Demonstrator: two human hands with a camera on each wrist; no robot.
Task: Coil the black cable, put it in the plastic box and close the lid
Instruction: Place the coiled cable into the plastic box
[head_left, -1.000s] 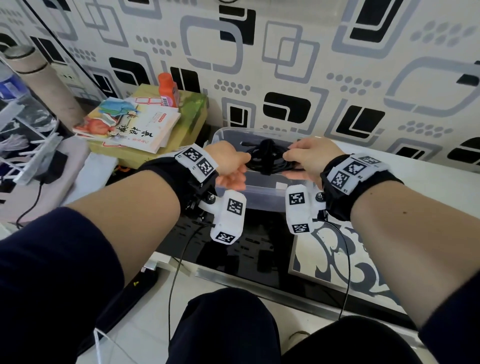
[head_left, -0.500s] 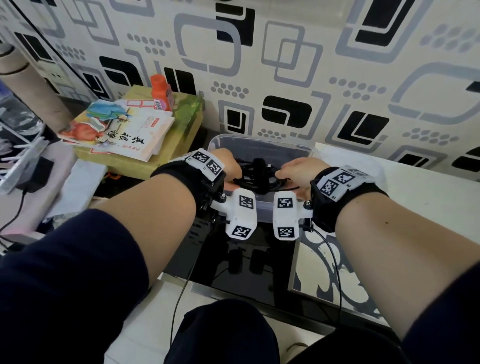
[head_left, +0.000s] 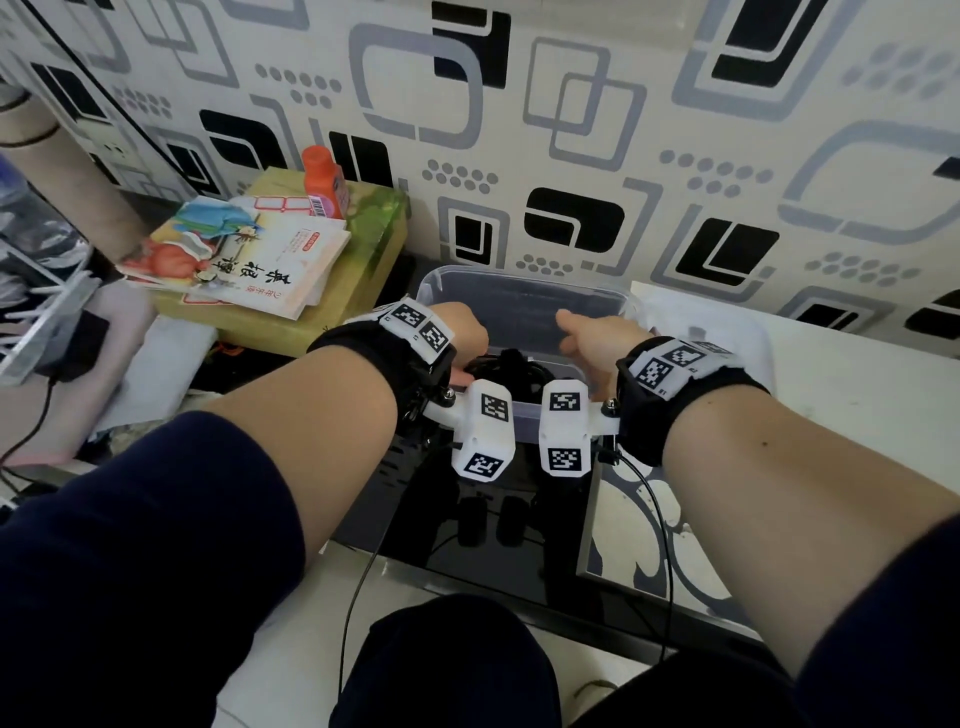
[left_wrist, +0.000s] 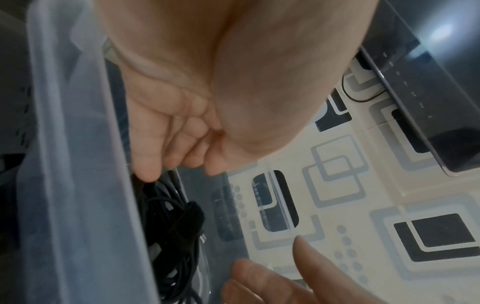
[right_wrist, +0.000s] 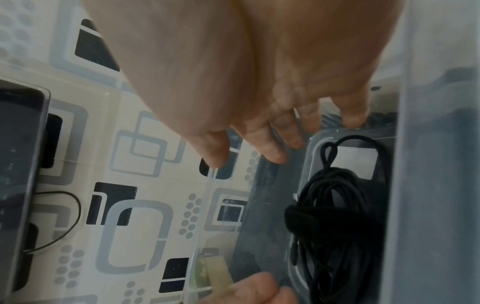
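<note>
My box (head_left: 524, 278) stands on the glossy black tabletop (head_left: 415, 488) against the wall. The white patterned part (head_left: 623, 525) lies to my right, and books (head_left: 260, 260) top a yellow carton (head_left: 358, 270) left.

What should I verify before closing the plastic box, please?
1. Black cable coiled and bound: ok, a strap wraps the bundle.
2. Cable inside plastic box: ok, lying on its floor.
3. Right hand free of cable: ok, open, fingers spread above it.
4. Left hand clear of box: not ok, it reaches inside, a fingertip touching the cable.
5. Box closed: not ok, its top is open.
</note>
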